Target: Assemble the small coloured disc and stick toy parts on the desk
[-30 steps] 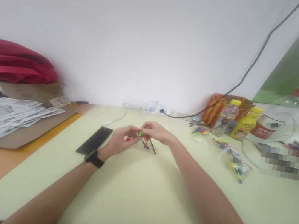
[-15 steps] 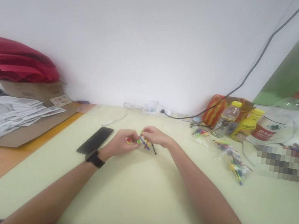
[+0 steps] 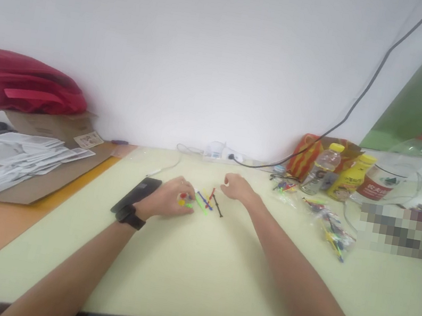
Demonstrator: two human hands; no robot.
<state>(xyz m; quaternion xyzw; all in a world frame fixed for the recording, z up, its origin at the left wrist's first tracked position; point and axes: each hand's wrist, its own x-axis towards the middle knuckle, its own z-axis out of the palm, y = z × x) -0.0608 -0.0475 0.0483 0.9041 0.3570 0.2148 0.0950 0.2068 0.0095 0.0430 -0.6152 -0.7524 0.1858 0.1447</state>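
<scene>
My left hand (image 3: 166,197) rests low over the table, thumb and fingers apart around small round pieces: a red one (image 3: 183,196), a yellow one (image 3: 181,203) and a green one (image 3: 188,205). Just to its right lie thin plastic sticks with knobbed ends: a green stick (image 3: 201,204), a blue stick (image 3: 205,201), a red stick (image 3: 211,197) and a black stick (image 3: 217,206). Beyond the black stick, my right hand (image 3: 240,188) is loosely curled, with a small gap between thumb and forefinger. Nothing shows between them.
A dark phone (image 3: 135,195) lies beside my left wrist. White strips (image 3: 11,167) cover cardboard at the left, near a red bag (image 3: 25,81). At the right are bagged colourful sticks (image 3: 332,232), a clear bottle (image 3: 322,168), a yellow bottle (image 3: 353,179) and a large jug (image 3: 379,183).
My right hand has drawn back to the right, away from the sticks. The green stick now lies on the table, and my left hand has shifted left with its fingers wider apart.
</scene>
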